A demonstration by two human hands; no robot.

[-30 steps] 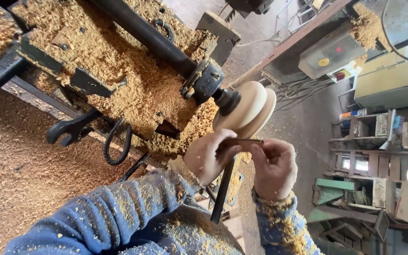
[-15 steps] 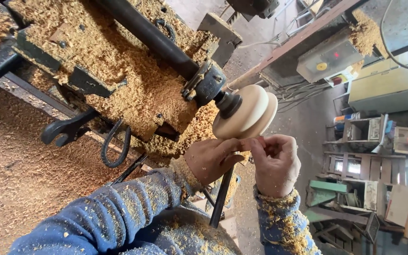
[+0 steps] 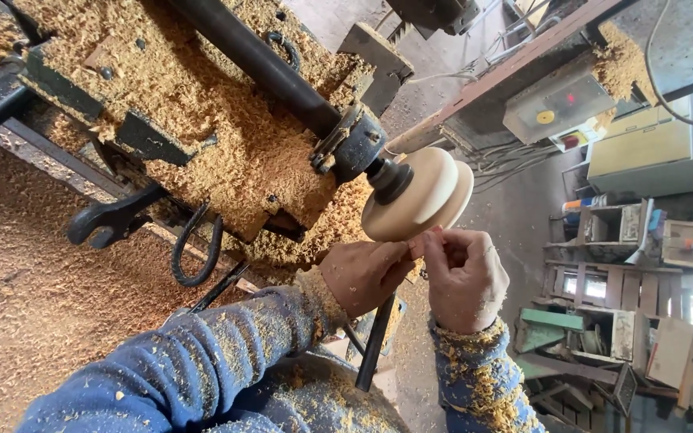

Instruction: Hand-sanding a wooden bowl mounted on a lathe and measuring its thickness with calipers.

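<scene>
A pale, round wooden workpiece (image 3: pixel 419 196) with a groove around its rim sits on the dark spindle of a wood lathe (image 3: pixel 354 144). Just below it my left hand (image 3: pixel 362 277) and my right hand (image 3: pixel 463 277) meet, fingertips pinched together against the lower rim. Between them they pinch a small brown strip (image 3: pixel 419 239), which the fingers mostly hide. Both blue sleeves are covered in wood shavings. A dark metal bar (image 3: pixel 374 345) stands upright just under my hands.
Thick shavings (image 3: pixel 202 128) cover the lathe bed and the floor at left. A black wrench (image 3: pixel 114 218) and a hook hang off the bed. A grey switch box (image 3: pixel 559 108) is up at right. Wooden crates and pallets (image 3: pixel 627 232) stand beyond.
Both hands have risen and closed in to the rim of the workpiece. The brown strip, stretched between them a second ago, is now bunched at the fingertips.
</scene>
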